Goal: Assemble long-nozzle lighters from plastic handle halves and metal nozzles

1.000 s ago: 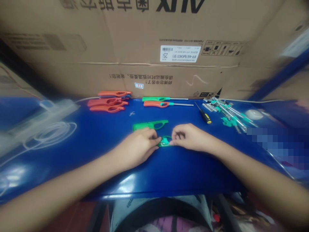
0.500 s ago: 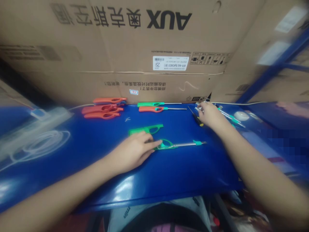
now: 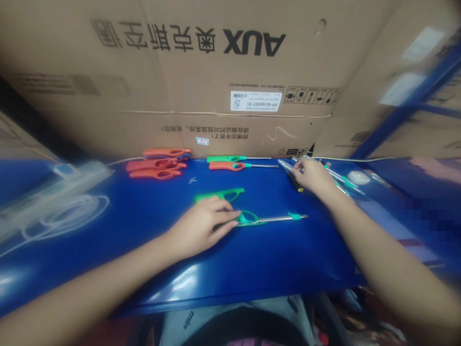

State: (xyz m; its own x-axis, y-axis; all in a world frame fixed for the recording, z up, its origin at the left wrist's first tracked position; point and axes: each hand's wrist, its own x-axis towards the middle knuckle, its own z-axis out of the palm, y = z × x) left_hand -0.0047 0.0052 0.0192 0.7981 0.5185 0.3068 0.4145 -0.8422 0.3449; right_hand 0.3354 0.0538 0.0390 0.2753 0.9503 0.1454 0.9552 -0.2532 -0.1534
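Observation:
My left hand (image 3: 203,223) is closed around the handle end of a green long-necked lighter (image 3: 252,218), whose metal tube points right and carries a teal piece near its tip. Behind that hand lies a green handle shell (image 3: 234,193), partly covered by my fingers. My right hand (image 3: 312,175) pinches a shiny metal lighter tube (image 3: 286,165) at the back right. Just below the tube is a black and yellow screwdriver (image 3: 298,185), partly hidden. Beside the right hand lie more metal tubes with teal pieces (image 3: 348,182).
A green lighter (image 3: 223,159) and an orange lighter (image 3: 225,166) lie at the back. Several orange handle shells (image 3: 158,174) are piled to their left. A power strip (image 3: 86,178) and coiled white cable (image 3: 68,216) are at left. A large cardboard box (image 3: 180,91) stands behind the blue table (image 3: 252,269).
My right hand has drawn a metal tube slightly left and forward, over the screwdriver. The left hand stays on the green lighter. The view has shifted slightly.

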